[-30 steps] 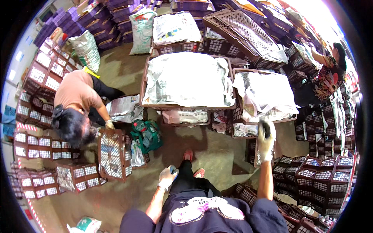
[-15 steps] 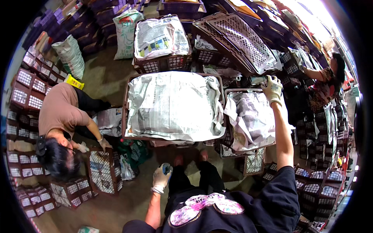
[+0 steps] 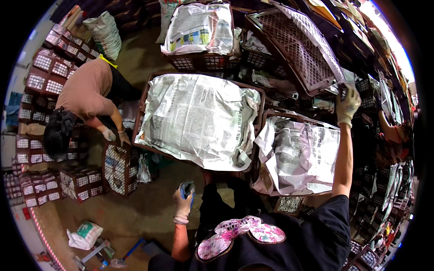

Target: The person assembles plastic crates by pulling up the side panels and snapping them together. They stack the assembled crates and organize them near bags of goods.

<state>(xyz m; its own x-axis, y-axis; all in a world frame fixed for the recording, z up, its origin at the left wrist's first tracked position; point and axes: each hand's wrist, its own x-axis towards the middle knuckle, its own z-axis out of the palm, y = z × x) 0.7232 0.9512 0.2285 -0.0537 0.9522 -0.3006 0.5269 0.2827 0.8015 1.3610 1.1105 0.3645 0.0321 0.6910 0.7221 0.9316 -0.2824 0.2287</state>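
My left hand [image 3: 183,203], in a pale glove with a blue palm, hangs low in front of me. Its fingers are curled round a dark patch I cannot make out. Out to the right is my right hand [image 3: 348,106], also gloved, thumb and fingers apart beside the lower corner of a tilted brown lattice lid [image 3: 300,49]. Nothing plainly shows in its grasp. Between my arms stands a wide brown crate [image 3: 143,106] topped with crumpled newspaper [image 3: 199,119]. A smaller newspaper-covered crate [image 3: 266,180] sits to its right, below my right forearm.
Another papered crate [image 3: 181,61] stands at the back. At left, a co-worker [image 3: 86,86] bends over a tilted lattice crate [image 3: 116,169]. A second person's arm [image 3: 391,128] shows at far right, near stacked crates. A white sack [image 3: 104,34] and tools [image 3: 120,262] rest on the floor.
My view has shifted and tilted. My right hand has left the smaller crate's far edge and is now farther right, beside the lid's corner. My left hand stays low and curled.
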